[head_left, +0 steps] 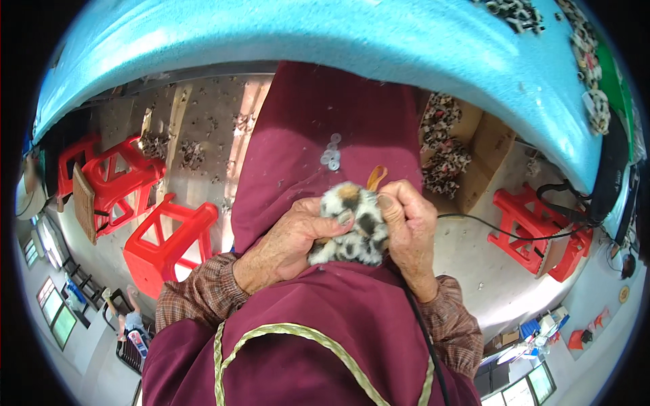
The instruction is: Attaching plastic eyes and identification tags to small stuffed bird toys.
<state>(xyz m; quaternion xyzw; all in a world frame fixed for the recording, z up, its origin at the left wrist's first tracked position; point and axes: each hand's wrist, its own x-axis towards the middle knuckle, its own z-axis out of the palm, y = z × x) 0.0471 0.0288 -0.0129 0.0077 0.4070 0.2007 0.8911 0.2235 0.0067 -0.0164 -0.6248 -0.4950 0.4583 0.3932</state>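
Over my lap, my left hand is closed round a small furry plush piece with white, black and tan patches, its thumb pressed on the front. My right hand pinches the right edge of the same plush piece between thumb and bent fingers. An orange-brown ribbon loop stands up beside the right fingertips; where it joins the fur is hidden. Several clear plastic discs lie on the maroon apron just beyond the plush.
A light blue tabletop spans the far side, with dark and pale fuzzy pieces on it. Below its right part, a cardboard box holds many similar pieces. Red stools stand left and right. A black cable crosses at right.
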